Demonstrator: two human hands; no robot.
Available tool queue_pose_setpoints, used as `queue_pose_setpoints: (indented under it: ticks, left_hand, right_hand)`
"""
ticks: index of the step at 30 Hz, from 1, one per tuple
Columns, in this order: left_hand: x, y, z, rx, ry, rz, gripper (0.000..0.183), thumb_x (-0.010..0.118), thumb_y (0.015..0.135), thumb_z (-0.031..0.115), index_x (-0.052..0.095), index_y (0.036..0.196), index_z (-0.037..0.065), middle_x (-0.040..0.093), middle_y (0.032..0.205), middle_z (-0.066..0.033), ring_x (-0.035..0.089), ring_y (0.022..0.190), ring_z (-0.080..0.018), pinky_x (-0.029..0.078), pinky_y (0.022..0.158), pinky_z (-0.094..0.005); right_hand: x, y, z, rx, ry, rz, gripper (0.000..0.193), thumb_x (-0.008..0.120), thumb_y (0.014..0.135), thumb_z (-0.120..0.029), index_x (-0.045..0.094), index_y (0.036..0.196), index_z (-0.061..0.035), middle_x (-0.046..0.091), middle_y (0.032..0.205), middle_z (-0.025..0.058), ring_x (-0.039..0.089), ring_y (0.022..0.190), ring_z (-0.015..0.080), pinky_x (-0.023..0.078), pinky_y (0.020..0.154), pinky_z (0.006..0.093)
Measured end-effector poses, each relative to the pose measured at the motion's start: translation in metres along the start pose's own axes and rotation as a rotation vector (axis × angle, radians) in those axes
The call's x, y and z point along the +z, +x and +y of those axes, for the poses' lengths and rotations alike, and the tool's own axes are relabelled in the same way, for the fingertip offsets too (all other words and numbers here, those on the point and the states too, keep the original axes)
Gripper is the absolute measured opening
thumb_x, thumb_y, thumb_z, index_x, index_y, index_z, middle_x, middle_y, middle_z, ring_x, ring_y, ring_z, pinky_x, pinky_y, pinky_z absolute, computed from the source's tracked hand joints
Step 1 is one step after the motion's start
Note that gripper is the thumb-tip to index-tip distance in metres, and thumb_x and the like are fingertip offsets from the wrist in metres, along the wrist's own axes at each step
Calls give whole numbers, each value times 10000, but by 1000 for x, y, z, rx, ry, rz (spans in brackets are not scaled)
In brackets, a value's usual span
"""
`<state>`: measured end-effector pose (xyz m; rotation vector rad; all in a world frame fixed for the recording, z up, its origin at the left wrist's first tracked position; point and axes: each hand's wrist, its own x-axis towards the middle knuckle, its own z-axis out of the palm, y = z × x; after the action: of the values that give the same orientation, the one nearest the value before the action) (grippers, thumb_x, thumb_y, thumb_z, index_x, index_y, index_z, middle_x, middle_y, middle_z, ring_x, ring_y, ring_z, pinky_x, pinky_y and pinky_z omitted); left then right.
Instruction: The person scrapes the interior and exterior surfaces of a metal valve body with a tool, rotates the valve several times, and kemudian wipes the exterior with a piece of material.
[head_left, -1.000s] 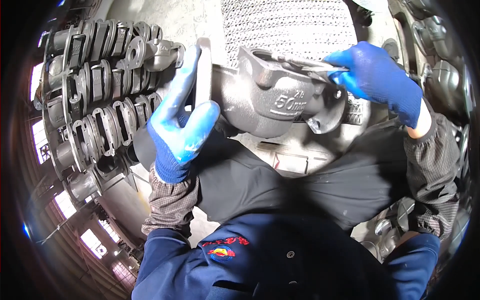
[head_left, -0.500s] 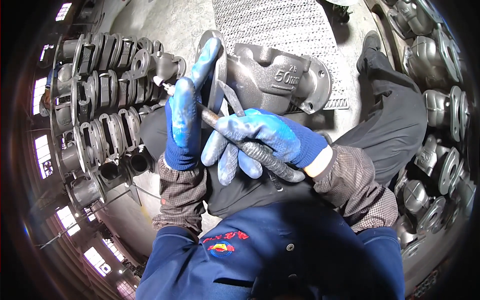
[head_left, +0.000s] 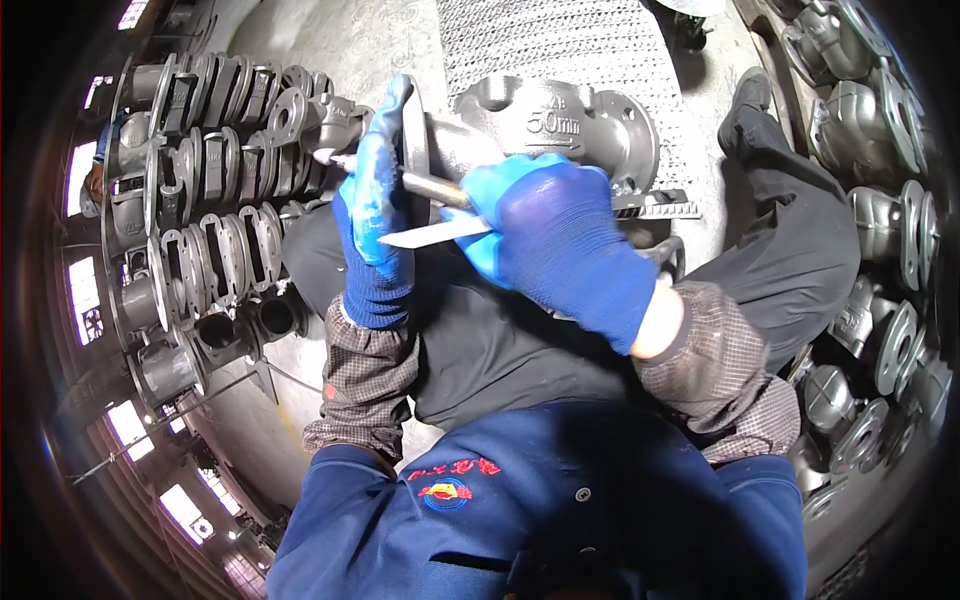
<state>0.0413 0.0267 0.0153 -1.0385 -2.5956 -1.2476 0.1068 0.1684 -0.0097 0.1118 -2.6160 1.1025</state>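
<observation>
My left hand (head_left: 375,200), in a blue coated glove, stands upright with its fingers stretched along the round flange (head_left: 416,125) of a grey cast-metal valve body (head_left: 550,125). A slim rod-shaped tool (head_left: 437,188) with a pale pointed tip passes through that hand, under its thumb side; its other end runs to my right fingers. My right hand (head_left: 550,220), gloved alike, is closed on a flat pointed metal blade (head_left: 437,234) that juts toward my left palm. The rod's rear part and the blade's grip are hidden behind the right hand.
A textured metal plate (head_left: 550,45) lies on the floor beyond the valve body. Rows of grey flanged castings (head_left: 205,170) are stacked at the left, and more castings (head_left: 880,220) stand along the right. My dark-trousered legs (head_left: 790,220) spread around the work.
My right hand has moved up and turned over, its back now uppermost. The blade has swung from pointing up to pointing left. The rod lies flatter, and the valve body has turned slightly.
</observation>
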Motion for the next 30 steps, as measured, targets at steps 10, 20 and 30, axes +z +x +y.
queue_pose_setpoints:
  ticks: [10,20,30]
  left_hand:
    - [-19,-38,-98,214,272,53,377,491,896,65,508,1272,88,473,1311,-268,549,1116,-406,452,919,-393]
    - [-1,-48,-101,-81,99,91,353,499,878,21,538,1228,-11,527,1273,-230,473,1232,-351,358,1043,-418]
    - [19,-49,-103,-351,-423,202,251,555,864,90,643,1028,-78,587,1153,-188,517,1140,-195,409,984,-300]
  right_hand:
    - [-63,77,214,413,-448,-82,410,584,836,-474,646,924,-79,650,823,187,638,805,344,494,713,438]
    - [-21,183,264,12,-770,-19,348,527,853,-386,673,797,-75,627,711,183,612,657,357,493,622,451]
    - [-22,20,193,529,184,-64,419,453,965,-338,609,999,49,641,814,113,583,686,175,476,608,290]
